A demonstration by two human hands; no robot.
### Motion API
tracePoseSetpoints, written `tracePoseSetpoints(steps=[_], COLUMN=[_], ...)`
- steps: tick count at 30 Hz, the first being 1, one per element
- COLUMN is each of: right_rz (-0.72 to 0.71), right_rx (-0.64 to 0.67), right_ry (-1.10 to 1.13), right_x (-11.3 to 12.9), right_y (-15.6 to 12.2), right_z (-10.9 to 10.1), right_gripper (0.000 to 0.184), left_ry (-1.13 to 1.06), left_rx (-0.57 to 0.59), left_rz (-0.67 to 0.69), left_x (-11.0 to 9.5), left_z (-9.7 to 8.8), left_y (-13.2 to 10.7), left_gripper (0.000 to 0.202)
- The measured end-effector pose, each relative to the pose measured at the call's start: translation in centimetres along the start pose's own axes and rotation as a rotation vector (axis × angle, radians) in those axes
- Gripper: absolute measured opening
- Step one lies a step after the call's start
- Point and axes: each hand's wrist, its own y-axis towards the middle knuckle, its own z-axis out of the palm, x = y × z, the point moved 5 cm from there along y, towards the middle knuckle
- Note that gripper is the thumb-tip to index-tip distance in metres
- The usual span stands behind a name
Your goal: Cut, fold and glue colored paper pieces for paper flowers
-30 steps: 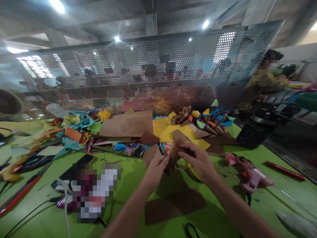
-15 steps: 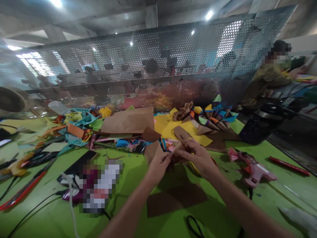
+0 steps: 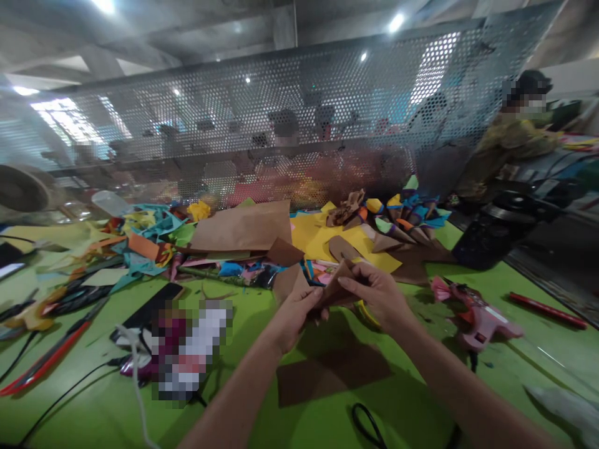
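Left fingers: we had them pinched closed on a small folded piece of brown paper.
Right fingers: we had these closed on its other side.
Paper's place: we held it up between them, above the green tabletop.
Nearer us: a flat brown rectangular sheet lay there.
Rightward: we saw a pink plastic glue gun.
Beyond: we had yellow paper sheets.

Around left hand and right hand, blocked at twelve o'clock by heaped paper; passable over worktop at eight, short of a pixelated white object, and narrowly at three, short of a pink glue gun.
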Motion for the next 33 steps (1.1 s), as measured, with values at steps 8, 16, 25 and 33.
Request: tracePoseSetpoints(steps=[8,16,25,33], right_rz=[-0.025,-0.009,-0.029,-0.061], right_rx=[-0.016,-0.022,-0.036,-0.049], right_ry=[-0.013,-0.001,-0.050,-0.098], right_x=[-0.2,0.3,0.4,0.4], right_y=[0.2,0.0,-0.1,-0.1], right_z=[-0.1,0.0,-0.1,-0.1], right_gripper=[0.027,0.029,0.030,0.029], left_ry=[0.099,0.260,0.464,0.507], left_rx=[-0.023,-0.039,-0.080,-0.076], left_rz=[0.008,0.088,0.203,0.313], left_x=[0.1,0.2,-0.4,-0.7], left_z=[-0.1,-0.5,-0.7,-1.1], left_y=[0.2,0.6,0.9,1.1], left_gripper=[0.054,0.052,0.046,0.032])
